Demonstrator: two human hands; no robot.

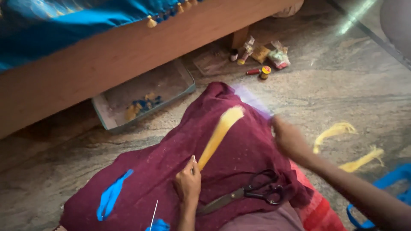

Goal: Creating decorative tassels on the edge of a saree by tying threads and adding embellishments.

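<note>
The left hand [187,183], low in the middle of the frame, is closed around the near end of a bundle of yellow threads [219,133], which slants up and to the right from its fingers and fans out at the far end. The bundle lies over a maroon cloth [171,171] spread across the lower centre of the frame. The right hand [287,139], right of centre, is blurred; whether it is open or closed cannot be told, and a faint pale violet smear [252,100] shows just above it.

A pair of black-handled scissors [248,193] rests on the cloth between the two forearms, near the bottom edge. A strip of blue threads [112,196] lies on the cloth at lower left. Two more yellow thread bundles [338,130] [364,159] lie on the stone floor [351,85] at the right.

At upper left, a wooden bed frame [107,60] carries a blue cloth with gold tassels [64,25]. A shallow tray [141,96] sits on the floor under it, and small thread spools and packets [261,57] lie at upper centre.
</note>
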